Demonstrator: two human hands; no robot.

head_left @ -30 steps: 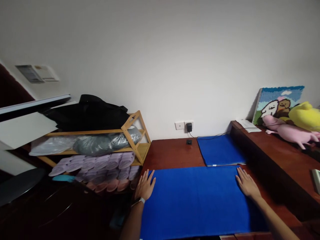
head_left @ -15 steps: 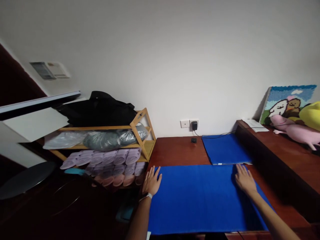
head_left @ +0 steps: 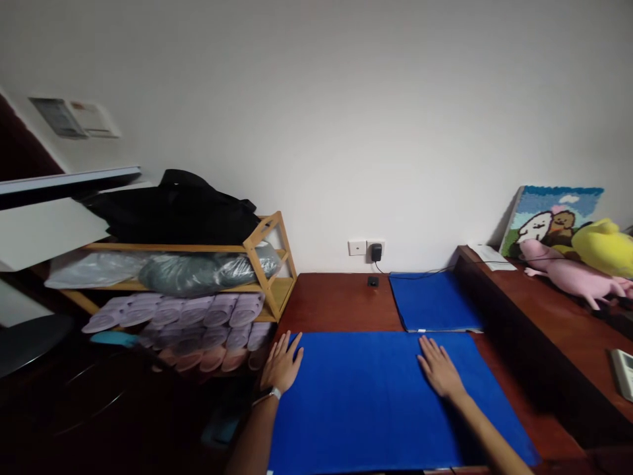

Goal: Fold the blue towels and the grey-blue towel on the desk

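Note:
A large blue cloth (head_left: pixel 356 409) lies spread flat over the front of the brown table. My left hand (head_left: pixel 281 364) rests at its far left corner, fingers stretched out, partly on the cloth and partly past its edge. On the cloth's far right part lies my right hand (head_left: pixel 440 369), palm down with the fingers extended. Neither hand holds anything. Behind the right hand sits a smaller folded blue cloth (head_left: pixel 435 302) with a small white tag on its near edge.
Left of the table stands a wooden rack (head_left: pixel 270 264) with a black bag (head_left: pixel 173 211), plastic-wrapped bundles and rows of slippers (head_left: pixel 198 310). A black plug (head_left: pixel 376 252) sits in the wall socket, its cable trailing right. The raised right surface holds a pink plush toy (head_left: pixel 568 270) and a picture (head_left: pixel 554 218).
My right hand has slid left across the large cloth, away from its right edge. My left hand stays at the left corner. The view has turned slightly to the right.

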